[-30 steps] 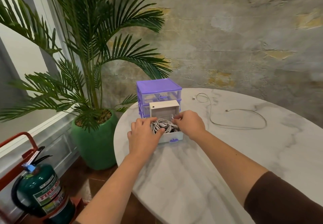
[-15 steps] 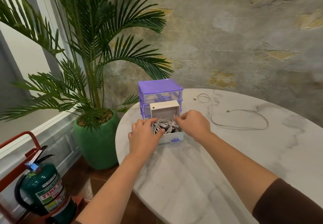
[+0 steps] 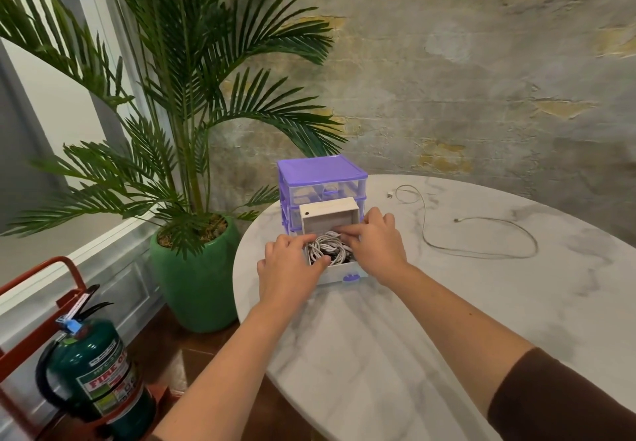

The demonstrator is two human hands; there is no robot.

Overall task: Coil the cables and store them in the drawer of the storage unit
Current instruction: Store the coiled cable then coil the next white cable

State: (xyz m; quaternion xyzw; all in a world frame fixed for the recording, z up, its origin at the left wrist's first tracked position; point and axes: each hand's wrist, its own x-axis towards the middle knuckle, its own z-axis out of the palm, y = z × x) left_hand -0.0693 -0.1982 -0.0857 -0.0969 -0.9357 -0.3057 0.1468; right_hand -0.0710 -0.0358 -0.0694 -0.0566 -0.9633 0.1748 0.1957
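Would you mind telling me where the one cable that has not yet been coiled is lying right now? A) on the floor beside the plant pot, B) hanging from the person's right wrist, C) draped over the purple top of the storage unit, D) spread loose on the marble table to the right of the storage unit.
D: the uncoiled cable lies spread on the marble table, right of the storage unit, touched by neither hand.

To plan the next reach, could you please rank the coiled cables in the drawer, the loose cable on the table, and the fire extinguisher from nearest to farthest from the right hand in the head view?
1. Coiled cables: in the open drawer, under the right hand.
2. Loose cable: on the table, to the right.
3. Fire extinguisher: on the floor, far left.
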